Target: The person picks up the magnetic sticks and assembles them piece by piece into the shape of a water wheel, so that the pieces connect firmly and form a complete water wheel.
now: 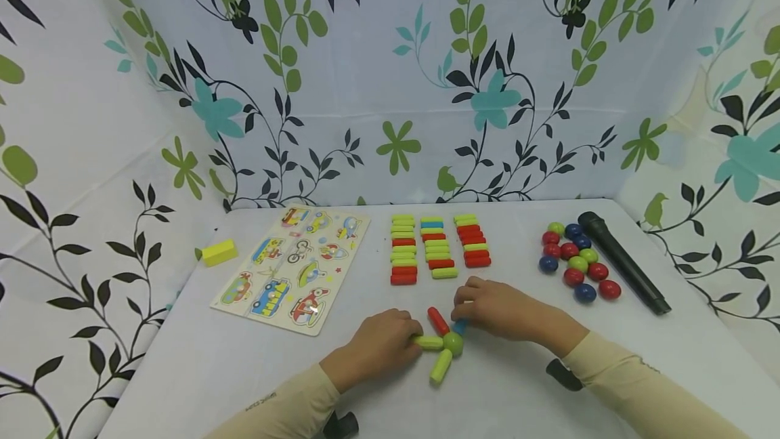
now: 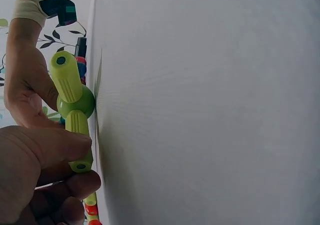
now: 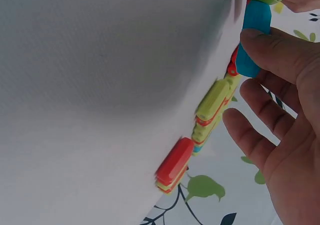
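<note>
A green ball on the white table has several rods around it: a red rod, a blue rod, and two yellow-green ones. My left hand pinches the end of the left yellow-green rod between thumb and fingers. The other yellow-green rod points toward the front and is untouched. With thumb and index finger, my right hand pinches the blue rod; its remaining fingers are spread apart in the right wrist view. In the head view that hand covers part of the blue rod.
Three columns of rods lie behind the hands. At back left are a wooden picture puzzle board and a yellow block. Several coloured balls sit at right beside a black tube-shaped object. A patterned cloth hangs behind.
</note>
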The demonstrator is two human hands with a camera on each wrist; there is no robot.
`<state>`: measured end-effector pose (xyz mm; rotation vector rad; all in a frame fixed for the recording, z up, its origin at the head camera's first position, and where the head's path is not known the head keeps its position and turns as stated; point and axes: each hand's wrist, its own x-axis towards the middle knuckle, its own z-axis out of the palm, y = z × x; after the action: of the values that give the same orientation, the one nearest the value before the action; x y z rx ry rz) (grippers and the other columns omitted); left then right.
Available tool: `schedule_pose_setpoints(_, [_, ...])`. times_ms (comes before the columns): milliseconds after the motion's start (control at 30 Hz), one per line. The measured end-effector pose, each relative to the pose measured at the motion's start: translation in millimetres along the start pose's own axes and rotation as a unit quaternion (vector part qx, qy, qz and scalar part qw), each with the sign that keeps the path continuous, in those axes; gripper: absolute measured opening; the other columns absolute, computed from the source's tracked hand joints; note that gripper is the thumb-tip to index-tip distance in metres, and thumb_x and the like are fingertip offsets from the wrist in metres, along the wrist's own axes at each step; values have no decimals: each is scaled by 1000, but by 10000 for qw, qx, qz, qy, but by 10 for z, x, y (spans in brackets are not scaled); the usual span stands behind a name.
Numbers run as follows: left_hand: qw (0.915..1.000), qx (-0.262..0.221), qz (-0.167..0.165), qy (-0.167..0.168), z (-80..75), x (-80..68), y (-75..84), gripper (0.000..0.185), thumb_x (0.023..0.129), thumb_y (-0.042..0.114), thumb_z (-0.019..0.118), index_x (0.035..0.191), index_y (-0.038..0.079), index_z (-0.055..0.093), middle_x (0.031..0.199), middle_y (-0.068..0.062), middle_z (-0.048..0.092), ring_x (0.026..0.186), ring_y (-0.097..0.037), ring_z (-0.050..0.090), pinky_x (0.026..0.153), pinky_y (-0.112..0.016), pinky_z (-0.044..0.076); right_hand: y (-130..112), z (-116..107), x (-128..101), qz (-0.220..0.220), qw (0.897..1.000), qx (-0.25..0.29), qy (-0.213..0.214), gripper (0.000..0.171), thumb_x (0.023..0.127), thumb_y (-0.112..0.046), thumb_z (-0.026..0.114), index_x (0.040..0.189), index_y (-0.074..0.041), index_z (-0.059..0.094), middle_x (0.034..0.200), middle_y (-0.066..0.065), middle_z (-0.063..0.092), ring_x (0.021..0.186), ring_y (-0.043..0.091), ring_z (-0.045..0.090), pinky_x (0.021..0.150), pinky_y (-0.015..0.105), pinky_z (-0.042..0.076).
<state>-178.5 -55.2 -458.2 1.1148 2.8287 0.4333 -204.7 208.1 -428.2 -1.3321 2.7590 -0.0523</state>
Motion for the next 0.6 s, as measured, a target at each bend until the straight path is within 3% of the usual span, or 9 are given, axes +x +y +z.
schedule_pose_setpoints(233, [9999, -146, -35, -79, 9, -19, 43, 16, 90, 24, 77, 104, 17, 77, 82, 12, 63, 74, -1, 52, 67, -17, 48, 63, 1, -37, 141, 9997, 194, 21, 38, 86, -19, 83, 122, -26, 74, 118, -6, 68, 110, 15, 61, 90, 31, 56])
schedule_pose_setpoints(367, [9998, -171, -43, -94, 14, -45, 85, 15, 89, 26, 78, 102, 17, 77, 80, 13, 62, 73, -1, 51, 66, -17, 47, 219, -7, -28, 862, 9955, -202, 341, 46, 84, -12, 83, 127, -20, 71, 121, 1, 68, 112, 21, 63, 90, 37, 58])
schedule_pose_setpoints(500, [9996, -199, -66, -166, 25, -70, 131, 14, 88, 27, 79, 99, 18, 75, 77, 14, 59, 70, -1, 49, 63, -17, 45, 436, 40, 21, 1664, 9809, -748, 670, 42, 85, -14, 83, 125, -13, 70, 119, 8, 68, 106, 27, 63, 86, 40, 59])
schedule_pose_setpoints(600, [9994, -202, -102, -257, 34, -78, 167, 13, 88, 29, 78, 96, 18, 74, 74, 14, 56, 69, -1, 48, 61, -17, 44, 569, 97, 48, 1963, 9735, -898, 757, 40, 87, -16, 81, 125, -11, 70, 118, 11, 69, 103, 28, 62, 84, 40, 59])
